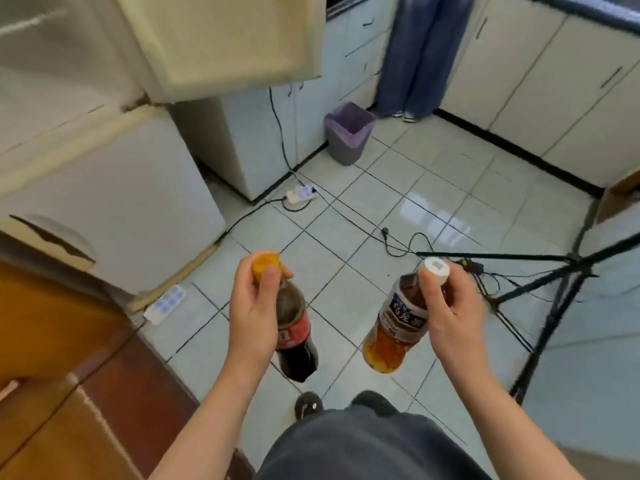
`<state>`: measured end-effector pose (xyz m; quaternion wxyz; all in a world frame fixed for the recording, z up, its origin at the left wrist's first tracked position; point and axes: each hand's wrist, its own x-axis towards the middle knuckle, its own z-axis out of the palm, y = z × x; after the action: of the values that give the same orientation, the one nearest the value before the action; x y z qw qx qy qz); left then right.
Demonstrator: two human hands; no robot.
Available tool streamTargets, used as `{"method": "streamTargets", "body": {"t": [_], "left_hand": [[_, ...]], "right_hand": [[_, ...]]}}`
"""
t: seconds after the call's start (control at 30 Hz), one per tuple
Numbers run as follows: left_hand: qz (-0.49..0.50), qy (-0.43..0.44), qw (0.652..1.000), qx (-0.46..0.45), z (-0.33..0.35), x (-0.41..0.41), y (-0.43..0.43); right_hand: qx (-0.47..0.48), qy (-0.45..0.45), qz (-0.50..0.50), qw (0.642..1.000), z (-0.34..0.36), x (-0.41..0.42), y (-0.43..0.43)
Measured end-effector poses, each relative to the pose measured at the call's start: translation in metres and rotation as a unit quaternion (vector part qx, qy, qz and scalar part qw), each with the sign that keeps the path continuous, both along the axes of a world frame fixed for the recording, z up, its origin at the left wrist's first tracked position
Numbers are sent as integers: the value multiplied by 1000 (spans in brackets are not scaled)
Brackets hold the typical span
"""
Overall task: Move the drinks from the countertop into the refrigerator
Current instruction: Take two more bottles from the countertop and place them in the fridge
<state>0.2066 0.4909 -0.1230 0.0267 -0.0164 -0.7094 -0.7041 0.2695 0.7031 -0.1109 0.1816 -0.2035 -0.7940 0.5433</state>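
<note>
Both bottles are off the desk and in the air, carried over the tiled floor (381, 209) in front of the fridge (121, 188).

Left hand (254, 306): fingers (268, 282) curled round the neck of the cola (296, 337), just under its yellow cap (265, 263). The bottle hangs below the hand with its base tilted toward the right. Dark liquid, red label.

Right hand (450, 313): fingers (431, 289) gripping the neck of the tea (394, 334) at its white cap (434, 266). The bottle hangs with its base tilted toward the left. Amber liquid, pale label with dark print.

The two bottles are apart, not touching, and their bases lean toward each other.

The fridge is to the left. Its upper door (225, 39) is swung out, and the lower door is shut.

A grey bin (348, 133) with a purple liner stands by the far cabinets (554, 81). A power strip (301, 195) and cables lie on the floor, and a second strip (165, 303) lies at the fridge foot. A black tripod (561, 289) is to the right. Another person's legs (419, 53) in jeans are at the far end.
</note>
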Motion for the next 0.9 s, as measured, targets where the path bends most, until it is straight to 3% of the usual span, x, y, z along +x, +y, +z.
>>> {"method": "streamTargets", "body": {"t": [0.23,0.47,0.9], "left_hand": [[183,-18,983,5,-6,-68,-107],[351,-44,935,3,-15,-167,-189],[466,69,869,-152,31,-326,-302]], "right_hand": [[-25,-21,147,989,-6,-147,-92],[-29,-26,300,953,-17,-306,-190],[-75,23,462,883,21,-518,-360]]}}
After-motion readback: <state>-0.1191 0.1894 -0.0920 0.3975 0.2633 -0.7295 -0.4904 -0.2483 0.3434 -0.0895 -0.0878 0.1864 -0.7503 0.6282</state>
